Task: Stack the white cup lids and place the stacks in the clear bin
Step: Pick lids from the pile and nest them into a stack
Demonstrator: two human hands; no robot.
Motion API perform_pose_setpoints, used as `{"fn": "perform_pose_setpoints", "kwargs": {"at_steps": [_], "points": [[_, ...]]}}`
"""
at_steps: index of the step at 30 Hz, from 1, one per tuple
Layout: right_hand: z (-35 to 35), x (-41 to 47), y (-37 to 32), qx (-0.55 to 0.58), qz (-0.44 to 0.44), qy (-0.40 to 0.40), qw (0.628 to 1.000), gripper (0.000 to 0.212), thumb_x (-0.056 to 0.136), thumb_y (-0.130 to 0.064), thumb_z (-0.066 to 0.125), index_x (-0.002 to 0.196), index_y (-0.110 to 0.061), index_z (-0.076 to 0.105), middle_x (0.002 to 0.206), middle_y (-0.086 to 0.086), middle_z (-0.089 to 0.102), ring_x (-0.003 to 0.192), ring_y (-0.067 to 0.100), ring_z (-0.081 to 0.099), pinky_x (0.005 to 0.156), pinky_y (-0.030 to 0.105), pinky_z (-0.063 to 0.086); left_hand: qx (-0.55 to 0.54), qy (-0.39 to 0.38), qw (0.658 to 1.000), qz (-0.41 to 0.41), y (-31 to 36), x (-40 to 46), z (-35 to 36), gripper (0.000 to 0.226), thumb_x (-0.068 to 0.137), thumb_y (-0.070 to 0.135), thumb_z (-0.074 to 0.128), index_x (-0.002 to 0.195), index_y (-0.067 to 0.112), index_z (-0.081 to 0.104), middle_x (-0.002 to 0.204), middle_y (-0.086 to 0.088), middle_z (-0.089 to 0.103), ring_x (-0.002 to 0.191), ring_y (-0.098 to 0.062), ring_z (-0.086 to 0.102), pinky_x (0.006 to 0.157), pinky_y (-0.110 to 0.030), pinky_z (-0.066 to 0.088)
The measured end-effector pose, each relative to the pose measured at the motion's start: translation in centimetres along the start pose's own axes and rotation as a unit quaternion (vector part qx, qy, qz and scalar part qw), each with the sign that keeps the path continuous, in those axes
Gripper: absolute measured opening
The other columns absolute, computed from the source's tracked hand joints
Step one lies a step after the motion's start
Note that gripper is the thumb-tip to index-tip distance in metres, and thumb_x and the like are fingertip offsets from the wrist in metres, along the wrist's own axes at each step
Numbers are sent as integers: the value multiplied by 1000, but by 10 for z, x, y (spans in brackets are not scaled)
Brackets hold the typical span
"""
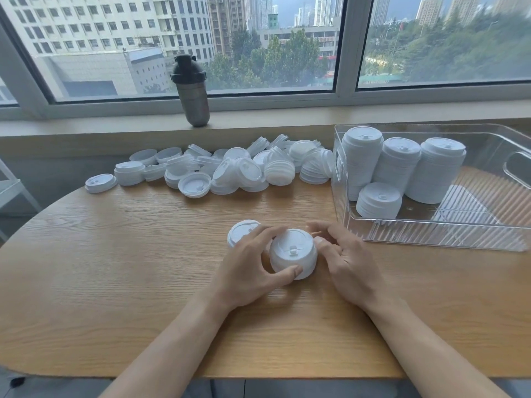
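Lid stack: short, white, sip tab up; L hand & R hand both grip it. No legible writing.

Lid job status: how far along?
Done: four stacks stand in the bin. In hand: both hands, left and right, hold a short stack; a lid lies beside it. Left: the loose pile by the window.
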State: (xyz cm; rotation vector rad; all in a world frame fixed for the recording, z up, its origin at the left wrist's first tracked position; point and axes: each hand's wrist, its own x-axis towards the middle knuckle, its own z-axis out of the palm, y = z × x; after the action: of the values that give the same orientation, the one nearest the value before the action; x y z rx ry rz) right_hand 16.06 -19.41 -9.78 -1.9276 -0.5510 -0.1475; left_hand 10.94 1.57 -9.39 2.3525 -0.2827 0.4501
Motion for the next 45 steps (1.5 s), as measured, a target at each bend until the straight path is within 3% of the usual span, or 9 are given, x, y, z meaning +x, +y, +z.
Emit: {"fn": "perform_pose_setpoints", "kwargs": {"at_steps": [6,10,14,22,25,28,33,40,45], "points": [[3,0,5,-53,-36,-5,998,24,94,-27,61,114,-25,74,107,-17,70,102,4,66,88,36,56,45,-19,999,13,-3,1,1,76,77,58,79,141,24,58,135,21,57,127,6,49,109,-22,40],[3,1,5,-74,-47,-17,996,24,97,-22,63,117,-22,75,112,-18,70,106,3,65,91,32,54,81,-16,996,28,-3,1,2,75,78,64,74,141,27,57,136,23,56,123,24,32,112,-11,21],[2,0,3,-104,-44,-12,994,24,97,-22,65,117,-22,77,115,-19,71,111,-6,60,97,19,47,98,-25,994,33,-4,2,2,76,79,67,70,143,28,56,139,22,56,125,16,35,110,-6,10],[2,-2,-1,-103,-22,1,994,25,95,-34,64,118,-26,73,100,-15,72,95,3,65,86,27,51,46,16,999,-4,-10,-1,-5,76,77,70,65,144,36,54,136,30,53,129,11,37,116,-17,22],[1,-4,-3,-89,4,-27,996,51,87,-57,57,125,-26,67,104,-16,69,98,1,63,89,29,52,22,111,992,-51,-24,0,-19,58,80,58,55,132,33,64,132,22,61,128,1,49,116,-34,32],[1,-5,-5,-143,-2,-66,987,75,71,-78,61,132,-34,58,114,-24,61,106,-6,57,93,21,47,57,126,985,-106,-38,1,-28,66,75,58,53,132,28,64,136,14,59,129,-8,50,113,-44,38],[4,-3,-2,-192,-30,-72,978,93,61,-80,75,138,-34,51,122,-25,56,110,-4,53,99,25,46,126,60,977,-159,-46,7,-22,85,78,69,72,148,26,48,143,6,51,135,-17,44,112,-39,34],[5,-4,-1,-192,-34,-67,978,92,59,-78,75,137,-35,51,124,-22,58,110,-2,55,100,29,48,121,-5,984,-129,-48,8,-24,90,76,57,59,158,36,31,159,13,38,148,-12,28,121,-38,20],[4,-3,-3,-187,-21,-72,979,85,67,-83,63,135,-35,53,122,-27,55,111,-3,53,100,28,46,147,47,973,-173,-45,7,-20,99,77,71,71,157,25,33,146,3,43,138,-19,37,115,-37,30]]}}
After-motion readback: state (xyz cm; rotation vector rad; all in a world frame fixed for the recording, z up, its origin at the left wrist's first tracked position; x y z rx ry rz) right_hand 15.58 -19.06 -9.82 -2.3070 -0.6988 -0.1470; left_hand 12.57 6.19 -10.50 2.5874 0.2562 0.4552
